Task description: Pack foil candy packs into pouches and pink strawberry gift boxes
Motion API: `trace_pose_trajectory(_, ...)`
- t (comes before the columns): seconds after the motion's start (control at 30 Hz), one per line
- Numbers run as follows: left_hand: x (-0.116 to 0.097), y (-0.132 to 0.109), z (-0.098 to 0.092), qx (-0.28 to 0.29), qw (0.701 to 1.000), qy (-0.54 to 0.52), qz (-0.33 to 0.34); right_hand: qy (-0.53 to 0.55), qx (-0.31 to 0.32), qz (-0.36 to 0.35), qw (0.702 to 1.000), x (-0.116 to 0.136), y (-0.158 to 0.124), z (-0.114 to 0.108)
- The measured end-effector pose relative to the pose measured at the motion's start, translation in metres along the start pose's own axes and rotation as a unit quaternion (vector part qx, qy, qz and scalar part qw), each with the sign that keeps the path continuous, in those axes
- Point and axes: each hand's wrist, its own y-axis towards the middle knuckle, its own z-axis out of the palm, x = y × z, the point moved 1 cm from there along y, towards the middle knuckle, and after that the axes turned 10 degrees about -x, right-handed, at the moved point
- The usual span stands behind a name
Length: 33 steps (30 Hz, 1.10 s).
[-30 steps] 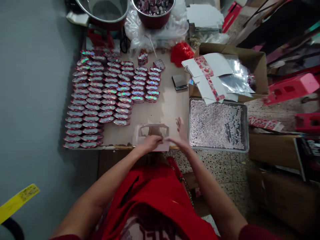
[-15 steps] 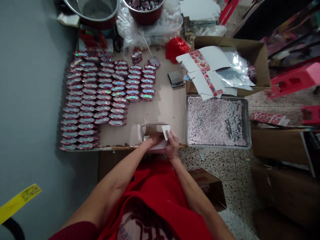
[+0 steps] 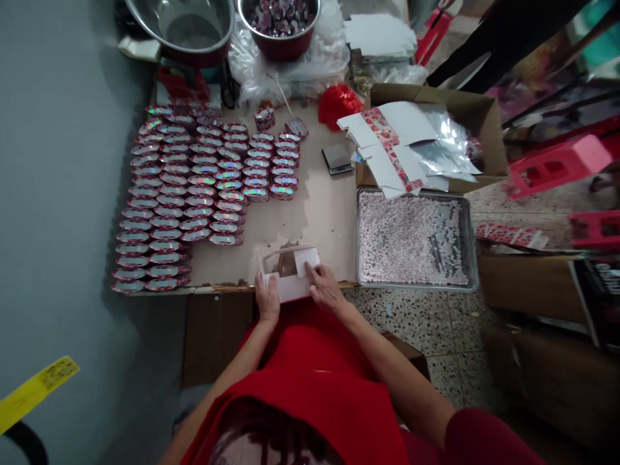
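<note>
A small white carton is tilted at the table's front edge, its top open and the brown tabletop showing through it. My left hand grips its left end, thumb along the near wall. On the right, the fingers of my right hand are closed against a white end flap of the same carton. Part of the carton's right end is hidden behind that hand.
Rows of shiny red-and-white packets stand on the left. To the right lie a metal tray of small pale pieces and a cardboard box topped with flat cartons. A small scale and metal bowls sit farther back.
My left hand has come out of the carton and now holds its left end. The carton has tilted, and my right hand has shifted slightly left and down on the flap.
</note>
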Motion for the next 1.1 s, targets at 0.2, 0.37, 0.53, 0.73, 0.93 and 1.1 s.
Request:
trace_pose_trajectory(0.2, -0.018, 0.053, 0.037, 0.017, 0.982, 0.053, 0.178, 0.028, -0.167, 0.115, 0.979, -0.060, 0.044, -0.020)
trace_pose_trajectory(0.37, -0.028, 0.042, 0.041, -0.046, 0.968, 0.105, 0.223, 0.063, -0.089, -0.007, 0.994, -0.081, 0.075, -0.008)
trace_pose_trajectory(0.53, -0.027, 0.014, 0.025, 0.035, 0.950, 0.066, 0.302, 0.022, -0.048, 0.010, 0.999, -0.078, 0.079, -0.021)
trace_pose_trajectory(0.73, -0.025, 0.023, 0.015, 0.166, 0.911, 0.085, 0.367, -0.035, -0.001, 0.002, 0.999, -0.075, 0.084, -0.028)
trace_pose_trajectory(0.93, -0.023, 0.032, 0.019, 0.119, 0.934, 0.087, 0.327, 0.010, 0.134, -0.180, 0.974, -0.083, 0.081, -0.065)
trace_pose_trajectory(1.1, -0.011, 0.017, 0.024, 0.093, 0.955, 0.048, 0.277, 0.048, 0.245, -0.084, 0.965, -0.075, 0.124, -0.069)
